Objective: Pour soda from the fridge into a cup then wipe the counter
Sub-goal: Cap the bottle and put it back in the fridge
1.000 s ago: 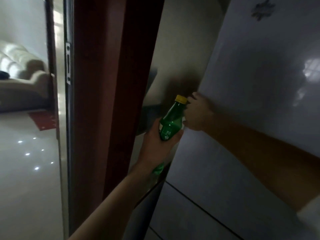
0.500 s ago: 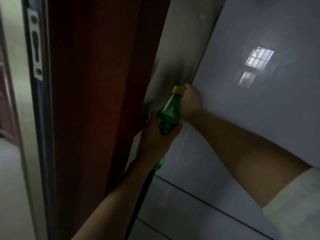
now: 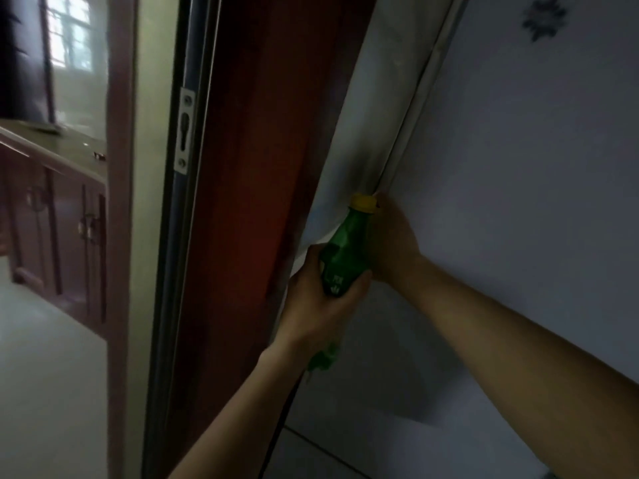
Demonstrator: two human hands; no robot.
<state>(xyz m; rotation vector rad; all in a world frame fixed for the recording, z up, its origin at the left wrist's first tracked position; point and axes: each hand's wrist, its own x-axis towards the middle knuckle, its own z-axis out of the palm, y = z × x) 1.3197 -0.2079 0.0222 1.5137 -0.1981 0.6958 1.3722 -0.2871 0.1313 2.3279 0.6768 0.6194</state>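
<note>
Left hand (image 3: 318,305): located at centre frame, slightly below the middle; fingers and thumb are wrapped around the lower body of the soda bottle (image 3: 340,261), gripping it firmly; the forearm enters from the bottom edge of the frame.

Soda bottle: green plastic with a yellow cap (image 3: 363,203); cap is fitted; the bottle is tilted, with the cap toward the upper right and the base projecting below the left hand; a label with pale markings shows between the fingers; the bottle is held in the air, in front of the left edge of the fridge door (image 3: 518,167).

Right hand (image 3: 392,236): located just right of the bottle, back of the hand toward the camera; it rests against the left edge of the fridge door, beside the pale door seal (image 3: 411,115); the fingers appear bent, but the bottle neck and cap hide their tips; whether they hook around the door edge cannot be determined; the forearm runs to the lower right corner.

Fridge door: pale, glossy, fills the right half of the frame; a dark ornament (image 3: 543,15) sits at upper right.

Surroundings: a red-brown door frame (image 3: 249,167) stands at centre left, with a metal strike plate (image 3: 185,131) on its edge; a dark wooden cabinet (image 3: 58,229) occupies the left of the frame; a window (image 3: 69,32) shows at upper left.
</note>
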